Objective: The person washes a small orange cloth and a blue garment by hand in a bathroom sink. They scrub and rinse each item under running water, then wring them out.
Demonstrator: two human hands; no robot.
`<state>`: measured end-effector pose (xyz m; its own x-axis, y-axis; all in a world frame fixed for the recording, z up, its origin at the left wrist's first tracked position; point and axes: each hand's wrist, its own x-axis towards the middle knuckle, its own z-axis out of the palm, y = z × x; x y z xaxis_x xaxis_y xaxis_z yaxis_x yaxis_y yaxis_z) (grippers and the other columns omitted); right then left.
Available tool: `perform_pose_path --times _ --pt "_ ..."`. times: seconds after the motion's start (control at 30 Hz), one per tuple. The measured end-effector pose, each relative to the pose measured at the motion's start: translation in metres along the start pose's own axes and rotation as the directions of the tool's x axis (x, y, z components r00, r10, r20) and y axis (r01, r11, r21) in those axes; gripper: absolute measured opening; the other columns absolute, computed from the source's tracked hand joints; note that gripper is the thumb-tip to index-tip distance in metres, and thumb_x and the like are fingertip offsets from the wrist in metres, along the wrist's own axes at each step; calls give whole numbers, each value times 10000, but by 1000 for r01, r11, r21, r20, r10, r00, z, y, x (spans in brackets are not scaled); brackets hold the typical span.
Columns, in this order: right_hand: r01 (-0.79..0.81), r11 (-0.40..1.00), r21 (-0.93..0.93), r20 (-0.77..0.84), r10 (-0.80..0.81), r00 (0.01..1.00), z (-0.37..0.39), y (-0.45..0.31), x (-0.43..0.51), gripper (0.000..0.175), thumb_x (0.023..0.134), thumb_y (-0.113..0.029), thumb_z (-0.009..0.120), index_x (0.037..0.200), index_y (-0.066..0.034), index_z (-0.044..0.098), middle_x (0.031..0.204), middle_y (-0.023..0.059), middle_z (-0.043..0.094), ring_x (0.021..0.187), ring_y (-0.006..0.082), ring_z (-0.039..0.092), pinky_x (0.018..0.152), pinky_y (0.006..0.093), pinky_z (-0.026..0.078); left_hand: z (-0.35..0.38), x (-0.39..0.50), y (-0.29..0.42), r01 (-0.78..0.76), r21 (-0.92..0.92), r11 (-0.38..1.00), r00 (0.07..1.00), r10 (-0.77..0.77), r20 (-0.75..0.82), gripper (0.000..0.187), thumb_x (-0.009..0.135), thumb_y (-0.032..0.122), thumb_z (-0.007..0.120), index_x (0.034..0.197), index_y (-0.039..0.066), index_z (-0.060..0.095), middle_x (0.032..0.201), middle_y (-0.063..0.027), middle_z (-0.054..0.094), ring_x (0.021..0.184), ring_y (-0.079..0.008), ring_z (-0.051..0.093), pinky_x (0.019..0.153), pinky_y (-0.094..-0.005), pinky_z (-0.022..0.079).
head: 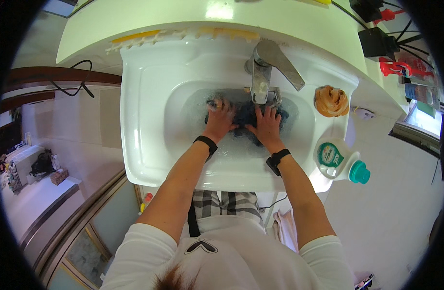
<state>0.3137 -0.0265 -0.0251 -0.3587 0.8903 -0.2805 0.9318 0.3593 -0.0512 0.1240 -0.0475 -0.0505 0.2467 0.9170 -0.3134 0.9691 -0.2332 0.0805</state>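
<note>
A dark cloth lies partly under cloudy, sudsy water in the basin of a white ceramic sink. My left hand presses on the left part of the cloth, its fingertips partly in the water. To its right, my right hand rests palm down on the cloth with the fingers spread, just below the spout of a metal single-lever faucet. Neither hand clearly grips the fabric. Both wrists wear black bands. How much cloth lies below the surface is hidden.
A tan crumpled bundle sits on the sink's right ledge. Below it is a white AVE bottle with a teal cap, at the right rim. A pale counter curves behind the sink; black holders and bottles stand at its right end.
</note>
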Motion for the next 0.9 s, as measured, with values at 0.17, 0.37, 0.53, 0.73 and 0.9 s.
perform_pose_path --times 0.17,0.37,0.53,0.73,0.9 --pt "-38 992 -124 33 43 999 10 3 24 871 681 -487 762 1384 -116 404 1112 164 567 1081 368 493 865 496 386 -2 37 -2 -6 -15 1000 993 8 114 620 777 478 669 1310 202 513 1304 -128 457 1252 -376 381 916 -595 378" --pt "8 974 227 -314 65 947 15 19 16 581 668 -314 803 1137 -98 537 959 111 593 981 304 519 795 460 413 -1 25 -9 11 -201 979 982 -49 -182 387 787 259 700 1148 163 598 1238 -134 462 1184 -360 425 910 -537 409" --pt "-75 524 848 -235 500 834 -30 40 -39 369 694 -142 792 889 -55 492 823 65 481 793 197 462 711 316 405 -27 -21 -27 -14 -658 753 939 -216 -267 166 754 70 698 877 75 587 1024 -126 539 973 -295 529 773 -400 456" --pt "109 124 986 -156 496 854 -173 19 -123 279 769 -77 717 880 -78 462 808 -17 505 751 79 465 693 219 393 -69 -66 -57 -16 -859 513 944 -276 -182 164 754 45 681 843 36 544 758 -93 550 751 -274 567 684 -365 454" --pt "276 -16 961 -237 466 853 -312 -25 -164 238 768 12 664 892 -77 483 863 8 556 786 86 511 763 231 425 -81 -72 -14 -363 -566 741 816 -40 -576 187 770 59 698 904 25 571 839 -96 576 810 -291 587 722 -379 465"
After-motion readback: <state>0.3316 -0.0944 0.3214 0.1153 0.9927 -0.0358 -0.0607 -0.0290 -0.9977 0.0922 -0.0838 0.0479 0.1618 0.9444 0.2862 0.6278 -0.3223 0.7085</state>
